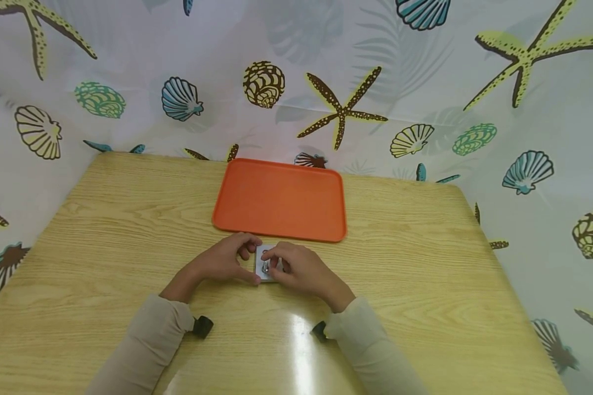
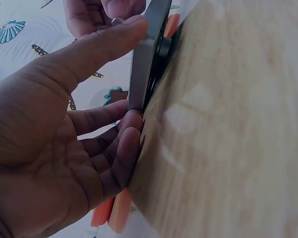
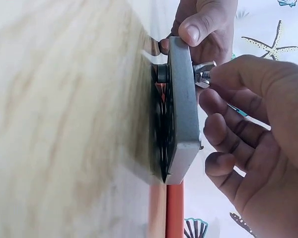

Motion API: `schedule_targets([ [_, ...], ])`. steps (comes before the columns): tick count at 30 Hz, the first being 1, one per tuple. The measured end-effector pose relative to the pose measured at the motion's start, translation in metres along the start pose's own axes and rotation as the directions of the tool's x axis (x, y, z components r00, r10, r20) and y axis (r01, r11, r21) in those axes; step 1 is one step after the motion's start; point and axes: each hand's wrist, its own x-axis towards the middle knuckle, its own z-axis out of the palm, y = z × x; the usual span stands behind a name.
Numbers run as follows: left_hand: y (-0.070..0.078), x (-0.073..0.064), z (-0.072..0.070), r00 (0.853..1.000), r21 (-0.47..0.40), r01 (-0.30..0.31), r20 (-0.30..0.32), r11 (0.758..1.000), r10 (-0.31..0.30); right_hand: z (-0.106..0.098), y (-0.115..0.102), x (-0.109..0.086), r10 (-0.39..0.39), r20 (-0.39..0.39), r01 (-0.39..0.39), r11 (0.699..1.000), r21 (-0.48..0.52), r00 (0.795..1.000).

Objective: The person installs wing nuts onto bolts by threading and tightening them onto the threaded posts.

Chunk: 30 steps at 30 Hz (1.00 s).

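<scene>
A small grey metal plate [image 1: 259,270] lies in front of the tray, raised a little off the table on dark round pieces [image 3: 162,73] beneath it. My left hand [image 1: 223,261] grips the plate by its edges, thumb on the near side and fingers at the far side. From the plate's upper face stands a threaded bolt with a shiny wing nut [image 3: 204,68] on it. My right hand [image 1: 302,270] pinches the wing nut between thumb and forefinger, its other fingers loosely curled. In the head view, the right hand covers the right part of the plate.
An orange tray [image 1: 281,200] lies just beyond the plate on the wood-grain table [image 1: 128,219]. A cloth [image 1: 217,49] printed with shells and starfish hangs behind the table and along its sides. Dark wrist cameras [image 1: 202,327] sit at both sleeves.
</scene>
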Motion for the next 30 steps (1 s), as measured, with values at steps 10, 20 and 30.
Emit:
schedule_targets([
  [10, -0.0009, 0.0011, 0.0002, 1.000, 0.000, 0.007, 0.001, 1.000, -0.007, -0.0042, 0.0005, -0.0005, 0.044, -0.001, -0.044, 0.999, 0.007, 0.999],
  [20, 0.0003, 0.0003, 0.0004, 1.000, 0.000, 0.019, -0.001, 1.000, -0.019, -0.0047, 0.0001, 0.0012, 0.027, 0.004, -0.027, 0.997, 0.065, 1.000],
  [30, 0.0002, -0.0005, 0.0004, 1.000, -0.004, 0.018, -0.003, 1.000, -0.018, -0.0018, 0.0004, 0.0025, 0.027, 0.028, -0.029, 0.997, 0.068, 0.999],
])
